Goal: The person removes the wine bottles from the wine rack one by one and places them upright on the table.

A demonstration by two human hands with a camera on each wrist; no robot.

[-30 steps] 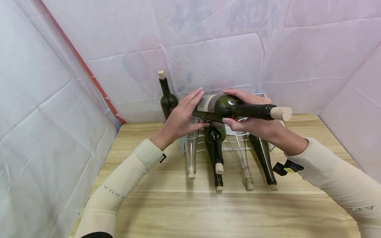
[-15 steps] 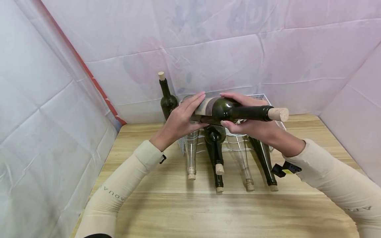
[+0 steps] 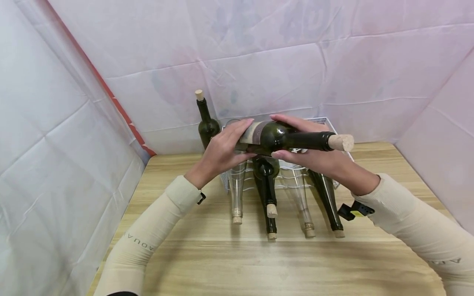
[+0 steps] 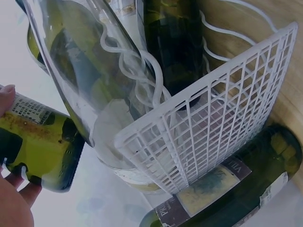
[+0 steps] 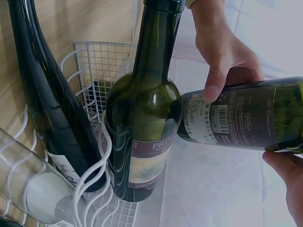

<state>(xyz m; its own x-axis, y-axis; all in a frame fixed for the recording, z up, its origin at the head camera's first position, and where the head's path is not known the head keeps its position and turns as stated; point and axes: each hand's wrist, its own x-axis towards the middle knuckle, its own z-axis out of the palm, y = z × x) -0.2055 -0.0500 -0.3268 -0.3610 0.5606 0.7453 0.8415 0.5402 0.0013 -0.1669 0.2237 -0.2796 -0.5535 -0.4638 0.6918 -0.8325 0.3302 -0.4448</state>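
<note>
- Shifted slightly leftward since a second ago, the held green bottle [image 3: 277, 137] and right hand [image 3: 327, 159] sit closer to the left hand [image 3: 222, 150], which barely changes place.
- That bottle lies sideways, raised over the rack, its cork [image 3: 341, 142] pointing to the person's right; contact with glass below is hard to tell.
- Both hands hold it: the left grips the base end, the right spans the shoulder between thumb and fingers.
- Being glass, it should handle as stiff, breakable, slick where bare and probably weightiest toward the base; the paper label [image 5: 222, 118] likely gives better grip.
- Best hold: one palm near the base, the other around the shoulder; the neck alone would probably let the body swing.
- Lower down, corked ends toward the person, lie a left clear bottle [image 3: 237, 189], an upper green bottle [image 3: 267, 172] and a dark bottle [image 3: 327, 197]; knocking these is the main risk.
- White wire rack [image 4: 227, 70] carries them.
- Farther back, an upright bottle [image 3: 208, 126] stands beside the rack's left side, before a pale sheet [image 3: 259, 61].
</note>
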